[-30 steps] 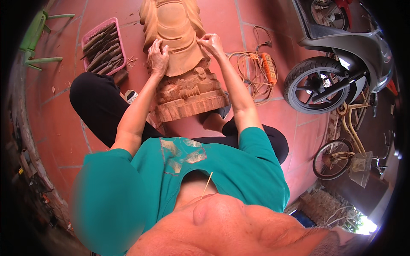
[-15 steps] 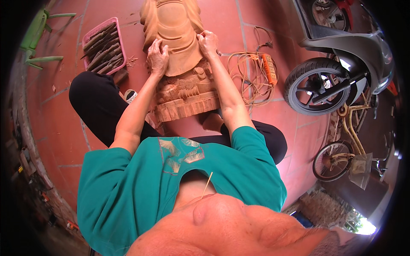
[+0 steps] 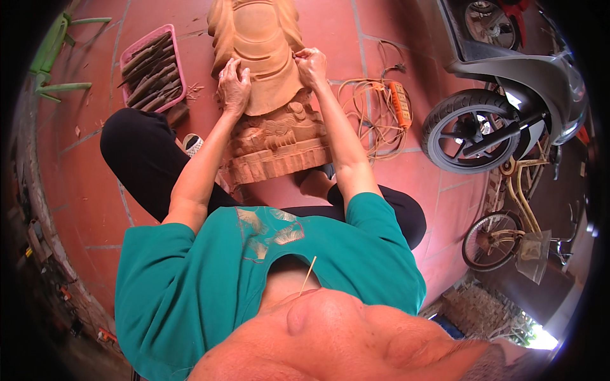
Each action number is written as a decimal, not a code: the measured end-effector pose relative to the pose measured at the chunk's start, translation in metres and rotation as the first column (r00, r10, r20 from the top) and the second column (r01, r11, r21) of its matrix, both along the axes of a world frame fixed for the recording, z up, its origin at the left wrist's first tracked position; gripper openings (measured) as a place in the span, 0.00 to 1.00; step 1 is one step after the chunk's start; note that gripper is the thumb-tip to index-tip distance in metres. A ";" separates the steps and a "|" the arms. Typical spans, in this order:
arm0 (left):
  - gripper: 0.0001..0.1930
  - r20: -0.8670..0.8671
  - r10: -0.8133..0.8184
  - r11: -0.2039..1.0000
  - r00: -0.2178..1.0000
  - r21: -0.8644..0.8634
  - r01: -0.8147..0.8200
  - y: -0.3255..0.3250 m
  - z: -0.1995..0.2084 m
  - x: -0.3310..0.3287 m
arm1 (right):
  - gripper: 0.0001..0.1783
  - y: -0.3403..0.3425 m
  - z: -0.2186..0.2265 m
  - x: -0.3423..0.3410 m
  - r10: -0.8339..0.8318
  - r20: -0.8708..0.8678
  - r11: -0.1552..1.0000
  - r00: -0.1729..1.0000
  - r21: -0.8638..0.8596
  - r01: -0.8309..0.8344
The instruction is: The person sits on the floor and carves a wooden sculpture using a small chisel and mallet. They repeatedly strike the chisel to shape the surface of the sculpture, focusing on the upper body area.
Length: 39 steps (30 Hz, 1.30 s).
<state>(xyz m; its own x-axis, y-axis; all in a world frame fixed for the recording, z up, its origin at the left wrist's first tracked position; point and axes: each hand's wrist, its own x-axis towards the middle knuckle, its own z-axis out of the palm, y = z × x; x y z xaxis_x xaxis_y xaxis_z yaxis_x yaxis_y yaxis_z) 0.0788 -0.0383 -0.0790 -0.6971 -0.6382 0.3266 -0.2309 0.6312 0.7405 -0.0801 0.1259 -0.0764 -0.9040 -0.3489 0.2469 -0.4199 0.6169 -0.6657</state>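
We've got the right hand [image 3: 311,68] bunched small at the right flank of the wooden carving [image 3: 264,54]; whether it pinches anything, we can't quite tell. The left hand [image 3: 234,90] rests loosely open on the opposite flank. The carving lies toward the tiled floor's [image 3: 89,197] far edge; we spot a pink basket [image 3: 181,66] toward the far-left corner, a motorbike [image 3: 540,79] along the right edge.

The carved wooden figure [image 3: 255,35] is cut off by the top edge; whether the right hand [image 3: 311,66] pinches anything is hidden.
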 end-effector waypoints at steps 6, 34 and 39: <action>0.18 0.011 0.011 0.999 1.000 -0.037 -0.010 -0.005 -0.005 0.000 | 0.08 0.002 0.007 0.003 0.019 0.328 0.990 0.945 -0.140 0.029; 0.18 0.007 0.005 1.000 1.000 -0.028 -0.005 -0.002 -0.003 0.003 | 0.07 0.013 0.008 0.019 0.038 0.252 0.999 0.967 -0.047 -0.027; 0.17 -0.018 -0.014 1.000 1.000 -0.023 0.014 -0.002 0.002 -0.001 | 0.07 -0.006 -0.008 0.003 -0.105 0.031 0.994 0.994 -0.011 0.105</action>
